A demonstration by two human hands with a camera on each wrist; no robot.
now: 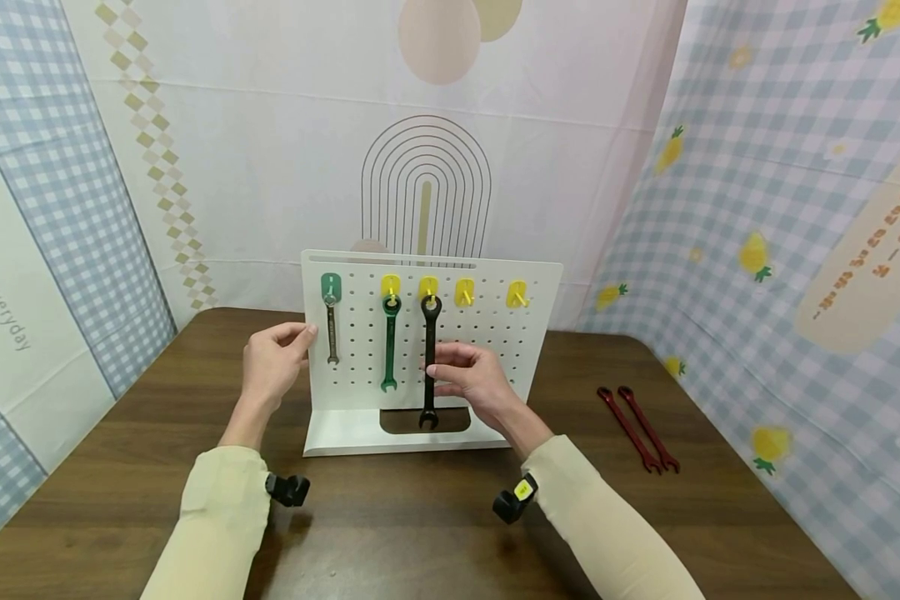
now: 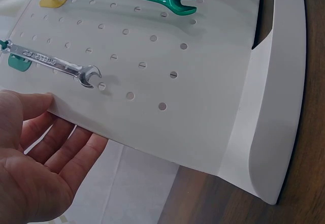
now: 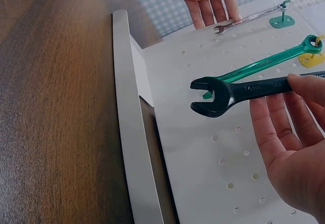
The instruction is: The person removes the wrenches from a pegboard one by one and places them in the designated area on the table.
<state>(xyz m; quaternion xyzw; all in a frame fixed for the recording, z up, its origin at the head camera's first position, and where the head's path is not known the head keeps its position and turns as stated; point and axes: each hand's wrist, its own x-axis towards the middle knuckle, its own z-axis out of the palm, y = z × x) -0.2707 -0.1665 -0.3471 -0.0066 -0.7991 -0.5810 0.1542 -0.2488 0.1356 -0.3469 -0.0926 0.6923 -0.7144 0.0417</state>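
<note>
Between thumb and fingers, my right hand [image 1: 474, 382] pinches the shaft of a black combination wrench [image 1: 430, 354]. The wrench hangs upright, its ring end at the middle yellow hook [image 1: 428, 287] and its open end downward. My left hand [image 1: 272, 360] holds the left edge of the white pegboard [image 1: 363, 333], thumb on the front and fingers behind, as the left wrist view shows. A green wrench [image 1: 389, 346] hangs from the yellow hook left of the black one. Farther left, a smaller silver wrench [image 1: 332, 332] hangs from a green hook [image 1: 331, 285].
Two more yellow hooks, one [image 1: 464, 292] near the black wrench and another [image 1: 518, 293] at the right, carry nothing. Two dark red wrenches [image 1: 630, 429] lie side by side on the brown wooden table [image 1: 390, 533], right of the board. Patterned cloth hangs behind and at both sides.
</note>
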